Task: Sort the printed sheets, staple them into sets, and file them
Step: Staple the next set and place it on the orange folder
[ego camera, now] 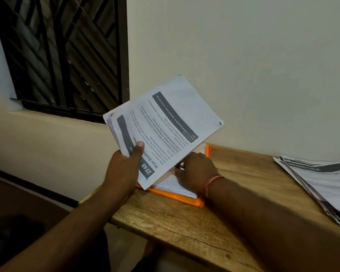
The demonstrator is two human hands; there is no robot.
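Printed sheets, thick set, held tilted above wooden table; top page headed "2748". Left hand gripped set at lower corner, thumb pressed on top page, fingers hidden beneath. Orange file lay on table under raised set, white pages showing in it. Right hand rested on those pages, fingertips hidden behind set; grip could not be told. Red thread round right wrist. Second pile of sheets lay fanned at table's right edge, well apart from file. Barred window upper left.
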